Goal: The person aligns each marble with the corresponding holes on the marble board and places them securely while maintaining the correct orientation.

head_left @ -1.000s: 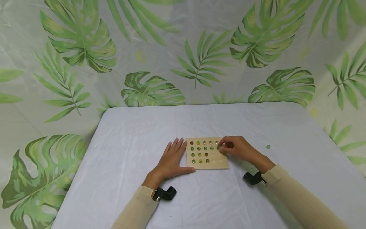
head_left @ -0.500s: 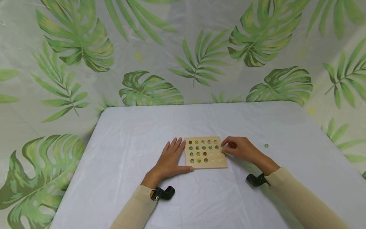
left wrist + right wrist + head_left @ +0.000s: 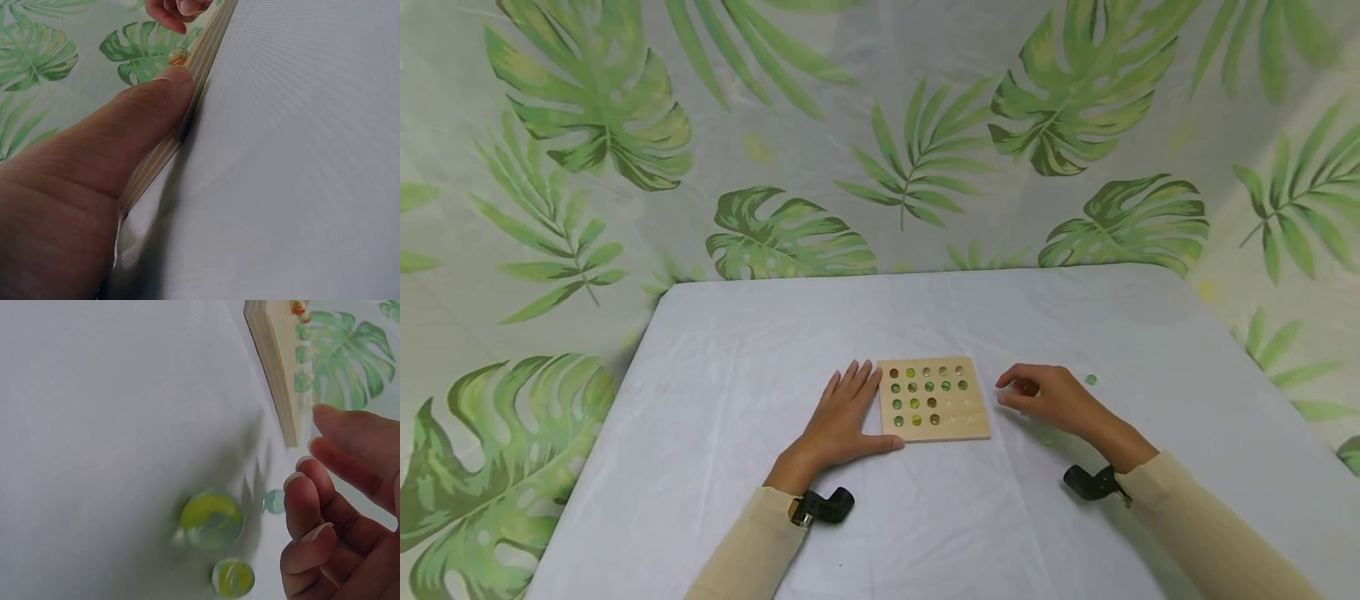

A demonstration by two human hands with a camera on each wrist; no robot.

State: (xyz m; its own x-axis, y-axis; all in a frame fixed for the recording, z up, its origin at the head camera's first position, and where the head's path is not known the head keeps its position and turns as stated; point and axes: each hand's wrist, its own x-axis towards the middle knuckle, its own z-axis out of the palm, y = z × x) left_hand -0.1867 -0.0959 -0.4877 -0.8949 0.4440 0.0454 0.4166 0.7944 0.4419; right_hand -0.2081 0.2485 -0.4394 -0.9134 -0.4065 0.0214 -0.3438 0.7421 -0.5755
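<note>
Pale wood makes up the flat board [image 3: 962,427], which lies on the white-covered worktop [image 3: 752,358] about midway between its left and right edges, with the two hands on either side of it. Glassy seated marbles [image 3: 914,403] sit in its hollows: five along each of the two far rows and three at the left of each of the two near rows, in green, yellow, brown and clear tones; bare hollows show towards its near right corner. The left hand [image 3: 837,427] lies with fingers extended and holds nothing in its palm; its forefinger touches the board's left edge and its thumb rests on the near left corner, beside a seated marble in the left wrist view. The right hand [image 3: 1047,396] is just off the board's right edge, apart from it, with fingers loosely bent, a gap between thumb and forefinger, and nothing held. Beyond this hand, towards the worktop's right edge, rests a loose green marble [image 3: 1091,379]. The right wrist view shows two yellow-green marbles [image 3: 212,520] on the cloth near the right hand, and a pale green marble [image 3: 274,501] partly behind its fingers.
</note>
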